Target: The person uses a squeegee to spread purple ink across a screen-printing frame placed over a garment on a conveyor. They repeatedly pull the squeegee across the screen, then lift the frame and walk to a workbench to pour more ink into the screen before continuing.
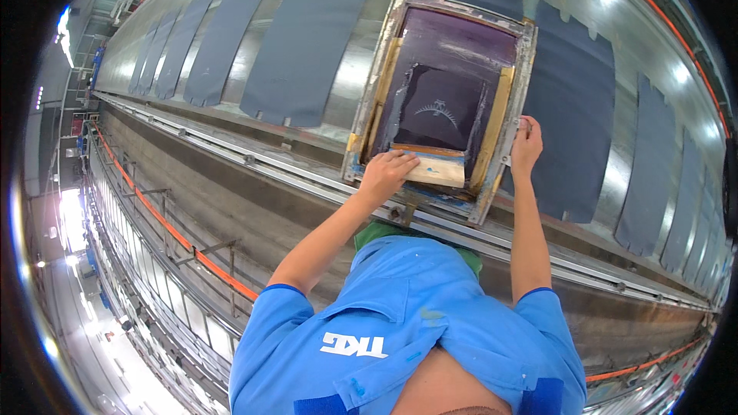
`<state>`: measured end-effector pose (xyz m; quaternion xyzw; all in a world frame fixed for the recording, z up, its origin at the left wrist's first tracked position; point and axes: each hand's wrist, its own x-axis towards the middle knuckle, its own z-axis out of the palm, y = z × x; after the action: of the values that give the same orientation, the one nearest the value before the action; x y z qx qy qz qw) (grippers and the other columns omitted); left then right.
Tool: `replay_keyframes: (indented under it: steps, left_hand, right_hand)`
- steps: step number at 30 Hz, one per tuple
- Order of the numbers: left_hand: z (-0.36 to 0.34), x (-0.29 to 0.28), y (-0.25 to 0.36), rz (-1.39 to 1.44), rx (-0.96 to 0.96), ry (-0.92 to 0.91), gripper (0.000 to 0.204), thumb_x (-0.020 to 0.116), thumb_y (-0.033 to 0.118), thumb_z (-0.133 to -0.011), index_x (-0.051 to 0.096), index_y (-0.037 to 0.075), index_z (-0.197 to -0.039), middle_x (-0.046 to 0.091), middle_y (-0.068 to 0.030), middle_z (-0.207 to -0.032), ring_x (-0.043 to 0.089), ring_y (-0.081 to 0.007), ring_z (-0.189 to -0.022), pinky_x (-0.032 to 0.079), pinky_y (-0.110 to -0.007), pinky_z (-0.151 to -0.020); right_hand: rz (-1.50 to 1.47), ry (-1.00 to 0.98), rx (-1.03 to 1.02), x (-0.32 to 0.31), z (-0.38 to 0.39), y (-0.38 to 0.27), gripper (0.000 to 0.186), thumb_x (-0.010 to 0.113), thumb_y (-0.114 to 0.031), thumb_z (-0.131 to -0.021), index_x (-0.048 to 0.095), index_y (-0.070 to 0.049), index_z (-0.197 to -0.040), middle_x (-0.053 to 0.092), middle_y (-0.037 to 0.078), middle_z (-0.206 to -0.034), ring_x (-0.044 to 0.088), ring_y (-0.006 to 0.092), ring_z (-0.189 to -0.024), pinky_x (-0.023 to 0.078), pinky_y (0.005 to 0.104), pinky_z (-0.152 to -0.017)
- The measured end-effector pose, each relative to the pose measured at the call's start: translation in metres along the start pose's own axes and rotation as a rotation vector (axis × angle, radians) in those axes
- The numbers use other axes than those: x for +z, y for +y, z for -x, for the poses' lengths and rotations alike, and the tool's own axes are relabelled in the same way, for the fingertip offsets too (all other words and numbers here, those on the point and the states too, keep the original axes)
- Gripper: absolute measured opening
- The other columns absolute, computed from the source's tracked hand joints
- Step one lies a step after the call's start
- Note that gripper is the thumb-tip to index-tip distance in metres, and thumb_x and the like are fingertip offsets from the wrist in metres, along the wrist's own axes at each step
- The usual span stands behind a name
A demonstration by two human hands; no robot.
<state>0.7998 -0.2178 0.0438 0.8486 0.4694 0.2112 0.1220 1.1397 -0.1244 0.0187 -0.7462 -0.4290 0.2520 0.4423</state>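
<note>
Cream squeegee [437, 171], gripped by the left hand [388, 174], wants even pressure; the right hand [526, 147], closed on the screen-printing frame [503, 138], should hold it flat.

3 white letters [354, 345] on blue shirt [393, 315]

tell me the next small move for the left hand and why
Probably slide the pale wooden squeegee forward: the left hand is on it at the near end of the dark purple mesh, the pale arched pattern lies beyond, and the right hand steadies the worn metal frame.
</note>
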Motion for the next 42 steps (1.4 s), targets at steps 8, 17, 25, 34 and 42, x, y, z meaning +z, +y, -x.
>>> replay_keyframes:
  steps: [8,17,25,34,42]
  left_hand:
    - [0.040,-0.025,-0.020,-0.033,0.159,-0.074,0.048,0.070,0.008,-0.076,0.070,0.017,-0.123,0.069,-0.0006,-0.127,0.064,-0.0237,-0.116,0.051,-0.040,-0.092]
    - [-0.101,0.005,-0.072,-0.039,0.150,0.035,0.035,0.062,0.000,-0.083,0.073,0.012,-0.114,0.073,-0.0060,-0.119,0.069,-0.0257,-0.107,0.055,-0.039,-0.093]
    - [-0.204,-0.009,-0.077,0.108,0.026,-0.102,0.034,0.064,-0.003,-0.078,0.073,0.009,-0.109,0.072,-0.0162,-0.099,0.068,-0.0367,-0.095,0.054,-0.046,-0.082]
    - [-0.083,-0.012,-0.047,0.145,0.098,-0.055,0.033,0.060,-0.006,-0.076,0.071,0.005,-0.106,0.073,-0.0134,-0.105,0.068,-0.0323,-0.101,0.052,-0.044,-0.088]
    - [-0.230,-0.007,-0.089,0.125,0.048,-0.136,0.034,0.060,-0.001,-0.081,0.073,0.008,-0.111,0.073,-0.0159,-0.102,0.069,-0.0357,-0.096,0.055,-0.046,-0.084]
  right_hand:
    - [0.154,0.108,-0.080,0.015,-0.009,0.015,0.031,0.056,-0.034,-0.103,0.069,-0.009,-0.114,0.064,0.010,-0.079,0.058,0.0208,-0.068,0.048,0.0367,-0.069]
    - [0.611,-0.275,-0.448,-0.015,-0.011,-0.065,0.041,0.067,-0.032,-0.093,0.065,-0.010,-0.128,0.058,0.014,-0.129,0.056,0.0311,-0.116,0.046,0.0448,-0.097]
    - [0.467,-0.491,-0.457,0.050,-0.018,-0.088,0.038,0.070,-0.010,-0.084,0.064,-0.003,-0.122,0.064,0.016,-0.121,0.059,0.0358,-0.114,0.048,0.0441,-0.097]
    - [0.381,-0.496,-0.430,0.022,0.107,-0.075,0.041,0.070,-0.004,-0.080,0.063,-0.003,-0.120,0.064,0.015,-0.120,0.060,0.0345,-0.113,0.049,0.0428,-0.099]
    - [0.363,-0.348,-0.527,0.053,-0.035,-0.090,0.029,0.071,-0.010,-0.086,0.068,-0.002,-0.114,0.070,0.015,-0.108,0.064,0.0363,-0.105,0.050,0.0439,-0.092]
